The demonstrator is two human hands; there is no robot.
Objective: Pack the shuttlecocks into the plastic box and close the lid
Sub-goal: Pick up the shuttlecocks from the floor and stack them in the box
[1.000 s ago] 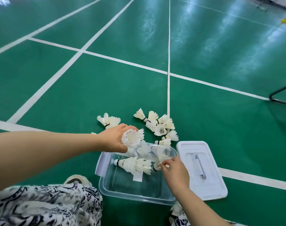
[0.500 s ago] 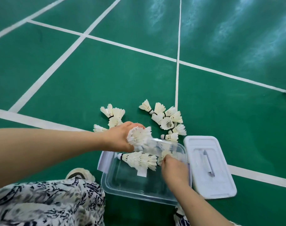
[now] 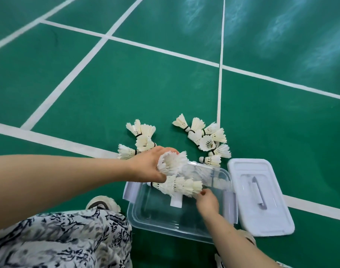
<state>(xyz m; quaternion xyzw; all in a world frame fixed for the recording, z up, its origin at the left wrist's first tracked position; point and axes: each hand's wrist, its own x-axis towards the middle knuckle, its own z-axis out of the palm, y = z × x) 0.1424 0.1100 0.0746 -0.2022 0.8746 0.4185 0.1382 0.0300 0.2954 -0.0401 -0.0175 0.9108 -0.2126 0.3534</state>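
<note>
A clear plastic box (image 3: 176,215) stands open on the green court floor, a stacked row of white shuttlecocks (image 3: 177,186) held over it. Its white lid (image 3: 262,200) lies just beside; loose shuttlecocks (image 3: 206,140) are scattered beyond.

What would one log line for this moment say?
left hand: holds shuttlecocks | right hand: at nested stack | box: open | lid: beside

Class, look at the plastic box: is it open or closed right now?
Open. The lid lies flat on the floor beside the plastic box, whose top is uncovered.
</note>
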